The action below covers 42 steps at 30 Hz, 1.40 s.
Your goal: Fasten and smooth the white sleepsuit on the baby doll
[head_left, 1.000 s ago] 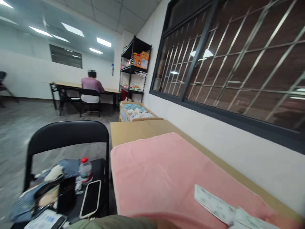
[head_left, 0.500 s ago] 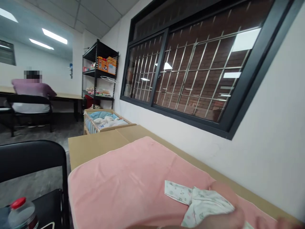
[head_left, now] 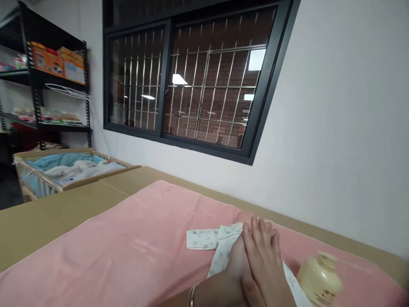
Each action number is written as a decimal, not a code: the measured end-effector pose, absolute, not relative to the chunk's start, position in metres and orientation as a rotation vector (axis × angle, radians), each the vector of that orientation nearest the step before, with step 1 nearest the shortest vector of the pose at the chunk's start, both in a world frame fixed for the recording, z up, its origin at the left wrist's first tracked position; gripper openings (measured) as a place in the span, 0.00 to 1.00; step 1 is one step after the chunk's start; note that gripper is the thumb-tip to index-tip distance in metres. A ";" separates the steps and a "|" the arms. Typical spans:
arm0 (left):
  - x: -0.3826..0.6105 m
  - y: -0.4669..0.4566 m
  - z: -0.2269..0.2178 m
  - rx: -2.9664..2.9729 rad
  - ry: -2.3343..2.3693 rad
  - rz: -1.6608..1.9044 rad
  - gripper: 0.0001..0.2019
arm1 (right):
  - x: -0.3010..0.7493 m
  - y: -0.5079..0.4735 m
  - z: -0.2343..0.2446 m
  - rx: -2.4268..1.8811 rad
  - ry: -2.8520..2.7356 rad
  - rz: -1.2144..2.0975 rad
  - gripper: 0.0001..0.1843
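Note:
My left hand [head_left: 238, 258], with a bracelet [head_left: 192, 294] at its wrist, is pressed against my right hand [head_left: 263, 256]. The fingers of my right hand are stretched out and lie together. Those of my left hand are mostly hidden behind it. Beneath both hands lies a small white garment [head_left: 203, 238] with a fine print, one sleeve spread to the left. A rounded skin-coloured shape [head_left: 245, 216] shows just beyond my fingertips, mostly covered. To the right of my hands is a cream-coloured bottle [head_left: 321, 277], blurred and tilted, with its neck uncapped.
A pink cloth [head_left: 128, 247] covers much of the tan table [head_left: 38, 226]. At the left stands a wooden crib [head_left: 41, 181] with blue and white bedding. Behind it rises a black shelf rack [head_left: 32, 85] with boxes. The wall and a barred window [head_left: 204, 89] border the far side.
My view has turned right, so the seated person and chairs are out of sight. My hands, apart before, are now pressed together, and the cream bottle has come into view.

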State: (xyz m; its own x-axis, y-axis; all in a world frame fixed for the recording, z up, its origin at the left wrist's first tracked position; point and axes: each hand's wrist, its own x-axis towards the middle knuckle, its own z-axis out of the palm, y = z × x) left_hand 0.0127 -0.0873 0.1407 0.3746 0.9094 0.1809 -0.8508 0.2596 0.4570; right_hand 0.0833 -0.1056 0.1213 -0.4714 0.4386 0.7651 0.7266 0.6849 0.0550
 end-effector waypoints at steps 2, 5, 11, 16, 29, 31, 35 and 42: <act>0.016 -0.078 0.137 0.522 0.168 1.232 0.28 | 0.085 -0.101 0.121 -0.909 -2.125 -0.351 0.33; 0.006 -0.060 0.133 0.529 0.318 1.417 0.26 | 0.076 -0.099 0.108 -0.984 -2.053 0.002 0.32; -0.009 -0.019 0.108 0.723 0.695 1.620 0.20 | 0.062 -0.099 0.096 -1.043 -1.739 0.602 0.31; -0.005 0.010 0.075 1.040 0.964 1.634 0.19 | 0.091 -0.071 0.098 -1.201 -1.444 0.547 0.29; 0.017 0.026 -0.007 1.451 1.234 1.689 0.19 | 0.116 -0.026 0.043 -1.428 -2.228 -0.021 0.27; 0.014 0.026 -0.007 1.509 1.222 1.703 0.19 | 0.117 -0.028 0.040 -1.271 -2.235 -0.003 0.27; 0.012 0.030 -0.011 1.598 1.282 1.712 0.18 | 0.126 -0.018 0.030 -1.519 -1.887 -0.024 0.22; 0.008 0.023 -0.007 1.770 1.329 1.617 0.19 | 0.137 -0.015 0.037 -1.709 -1.986 0.068 0.25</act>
State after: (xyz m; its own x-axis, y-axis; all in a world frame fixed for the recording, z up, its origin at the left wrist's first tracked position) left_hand 0.0081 0.0234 -0.0067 -0.1199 0.8315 0.5425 0.3716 -0.4691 0.8012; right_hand 0.1367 -0.0147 0.0375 -0.0736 0.9356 0.3454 0.9097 0.2049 -0.3613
